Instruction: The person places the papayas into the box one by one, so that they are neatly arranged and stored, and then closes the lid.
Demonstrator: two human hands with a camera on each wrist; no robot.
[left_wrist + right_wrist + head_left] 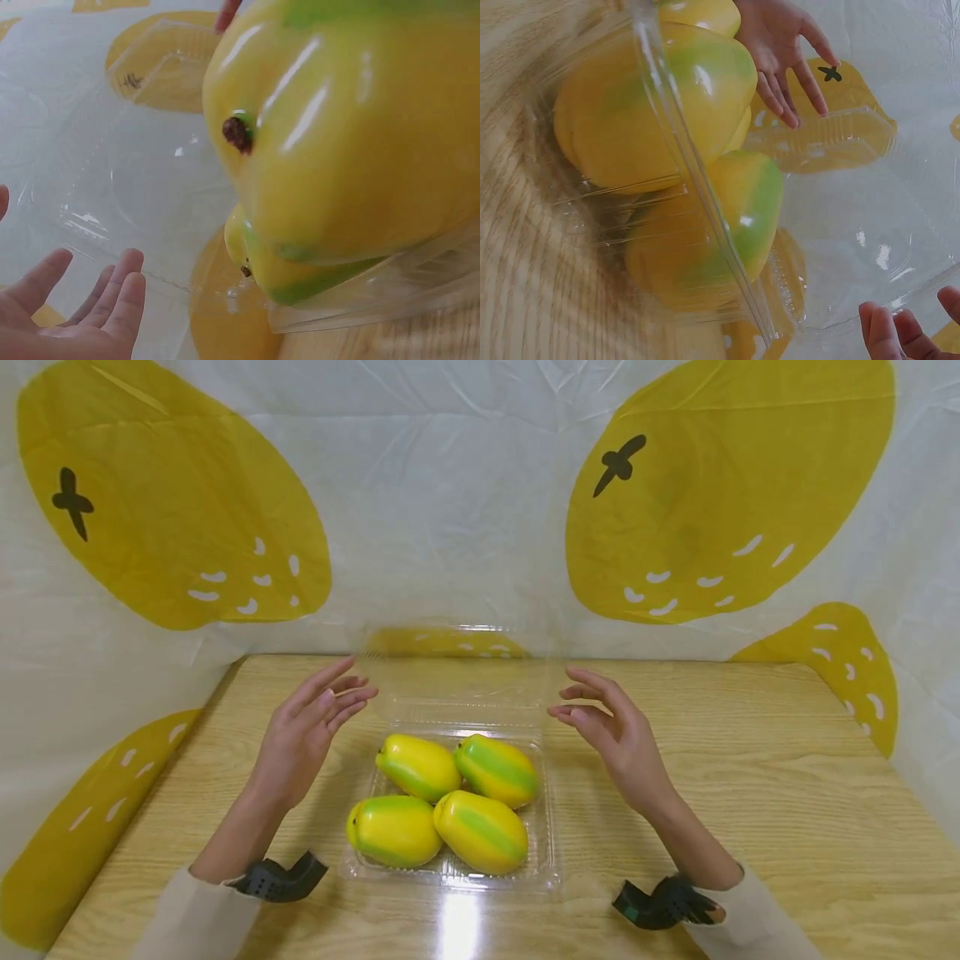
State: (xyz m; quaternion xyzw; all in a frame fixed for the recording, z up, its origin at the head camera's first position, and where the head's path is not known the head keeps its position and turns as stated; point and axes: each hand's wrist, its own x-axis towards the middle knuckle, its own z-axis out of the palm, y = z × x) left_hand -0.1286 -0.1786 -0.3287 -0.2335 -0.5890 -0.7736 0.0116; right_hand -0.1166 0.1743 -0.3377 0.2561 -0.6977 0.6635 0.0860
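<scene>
A clear plastic clamshell box (553,860) lies on the table with its hinged lid (461,681) raised at the back. Several yellow-green papayas (480,833) fill its base in two rows. My left hand (300,735) is at the left side of the lid, fingers extended toward its edge. On the opposite side, my right hand (618,743) reaches toward the lid's right edge with its fingers loosely bent. Both hands hold nothing. The right wrist view shows the right fingertips (881,330) close to the lid's edge; the left wrist view has a papaya (337,150) very near.
The box rests on a wood-grain table (750,777). Behind and at the sides hangs a white cloth (450,485) printed with large yellow fruits. A black strap-like device (281,878) sits on the left wrist, a similar device (663,902) on the right.
</scene>
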